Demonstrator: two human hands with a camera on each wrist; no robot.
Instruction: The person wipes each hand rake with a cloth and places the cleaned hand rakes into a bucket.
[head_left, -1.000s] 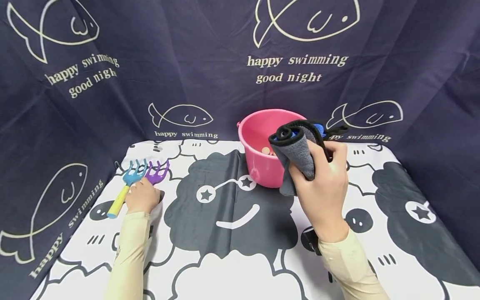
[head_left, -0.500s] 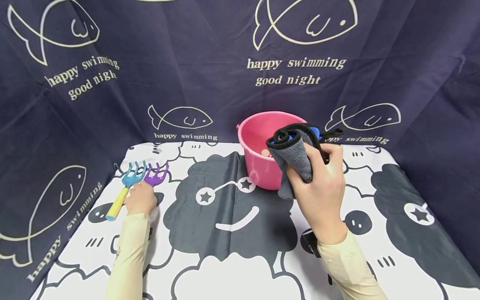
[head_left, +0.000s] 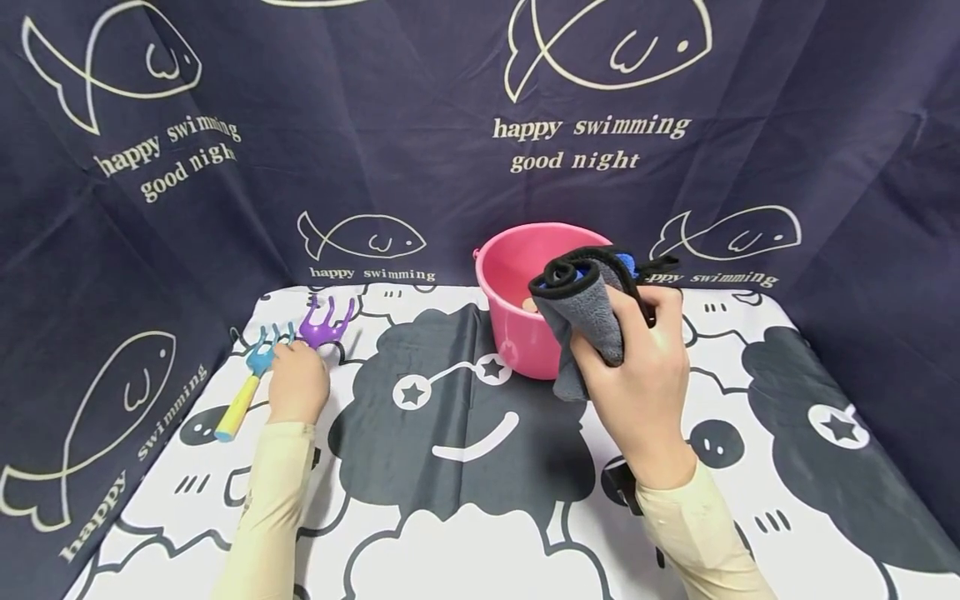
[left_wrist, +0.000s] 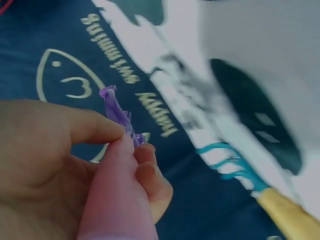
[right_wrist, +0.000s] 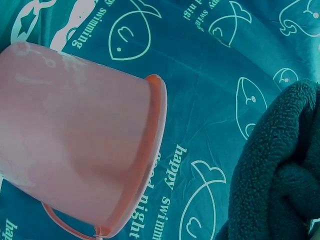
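My left hand (head_left: pixel 298 382) grips a small toy rake (head_left: pixel 324 329) with purple tines; in the left wrist view its pink handle (left_wrist: pixel 117 200) lies between thumb and fingers. Just to the left lies a second toy rake (head_left: pixel 238 404), blue-tined with a yellow handle, on the cloth. My right hand (head_left: pixel 645 379) holds a rolled grey towel (head_left: pixel 577 321) with black edging and a bit of blue showing. The towel hangs in front of the right side of a pink bucket (head_left: pixel 525 342), partly hiding it. In the right wrist view the bucket stands apart from the towel.
A small pale object (head_left: pixel 529 305) shows inside the bucket; the rest of its contents is hidden. A white and dark sheep-print cloth (head_left: pixel 465 550) covers the table. Dark blue fish-print curtains (head_left: pixel 420 108) enclose the back and sides.
My left hand has lifted the purple rake and moved it slightly right, away from the blue rake, which stays put. The right hand with the towel has barely moved.
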